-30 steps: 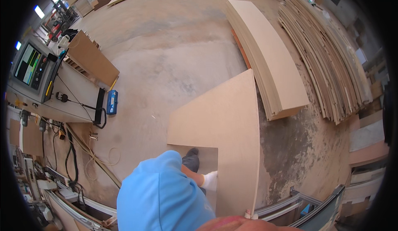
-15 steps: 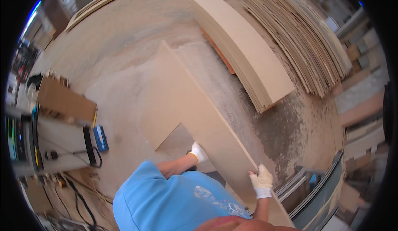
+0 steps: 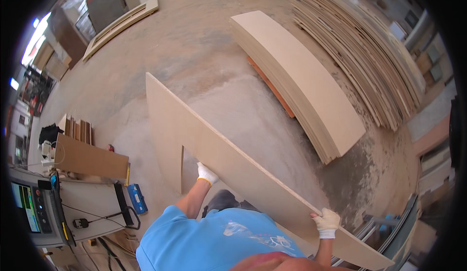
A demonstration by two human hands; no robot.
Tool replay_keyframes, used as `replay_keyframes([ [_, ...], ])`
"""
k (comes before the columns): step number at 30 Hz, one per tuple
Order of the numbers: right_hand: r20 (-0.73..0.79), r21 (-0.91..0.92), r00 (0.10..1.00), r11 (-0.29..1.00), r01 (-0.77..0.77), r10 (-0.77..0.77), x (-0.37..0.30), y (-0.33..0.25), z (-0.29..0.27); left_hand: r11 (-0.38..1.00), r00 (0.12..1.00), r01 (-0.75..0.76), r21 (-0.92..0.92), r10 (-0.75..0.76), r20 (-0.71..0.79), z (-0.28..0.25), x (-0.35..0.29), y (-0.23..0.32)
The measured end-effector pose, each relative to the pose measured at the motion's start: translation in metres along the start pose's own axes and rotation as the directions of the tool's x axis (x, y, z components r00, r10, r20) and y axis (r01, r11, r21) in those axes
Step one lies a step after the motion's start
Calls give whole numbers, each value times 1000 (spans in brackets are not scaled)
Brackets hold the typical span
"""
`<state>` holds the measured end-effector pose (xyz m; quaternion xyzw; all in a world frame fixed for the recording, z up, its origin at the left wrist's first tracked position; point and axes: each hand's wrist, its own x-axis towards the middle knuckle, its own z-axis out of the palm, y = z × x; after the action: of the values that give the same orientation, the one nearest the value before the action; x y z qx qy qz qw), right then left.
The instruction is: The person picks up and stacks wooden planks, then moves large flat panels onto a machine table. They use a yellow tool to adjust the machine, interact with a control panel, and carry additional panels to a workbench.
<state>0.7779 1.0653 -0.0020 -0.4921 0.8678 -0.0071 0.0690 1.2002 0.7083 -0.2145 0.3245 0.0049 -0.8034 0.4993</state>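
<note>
A long beige wooden board (image 3: 169,120) slants across in front of me, tipped on edge, its far end toward the left and its near end at lower right. A rectangular cutout opens in its face near my left hand (image 3: 207,174). That hand, in a white knit glove, grips the board at the cutout's edge; its fingertips are partly hidden. My right hand (image 3: 327,224), in a cream-and-white glove, is closed over the board's upper edge near the right end.
A stack of long pale boards (image 3: 306,83) lies ahead on an orange support (image 3: 270,87), beside a taller pile of sheets (image 3: 360,52). At left are a machine control panel (image 3: 31,207), a blue box (image 3: 137,198) and a brown panel (image 3: 92,156). Metal rails (image 3: 372,229) lie at right.
The board has swung to the left at its far end and turned from flatter to more upright, showing its long upper edge. Both hands keep their hold on it.
</note>
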Motion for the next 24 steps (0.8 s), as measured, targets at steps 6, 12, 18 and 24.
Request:
replay_keyframes([
  [6,-134,-10,975,984,175,-175,151,-137,-10,993,987,120,25,-122,109,50,-2,8],
  [12,-85,-70,954,957,283,-288,313,-294,-18,922,957,287,-258,-269,105,76,112,142],
  [18,-166,-17,857,870,492,-488,427,-478,-62,948,994,94,-304,-105,-20,111,183,296],
  [24,-177,-12,784,798,602,-595,569,-638,-73,965,998,-47,-258,33,-55,126,289,432],
])
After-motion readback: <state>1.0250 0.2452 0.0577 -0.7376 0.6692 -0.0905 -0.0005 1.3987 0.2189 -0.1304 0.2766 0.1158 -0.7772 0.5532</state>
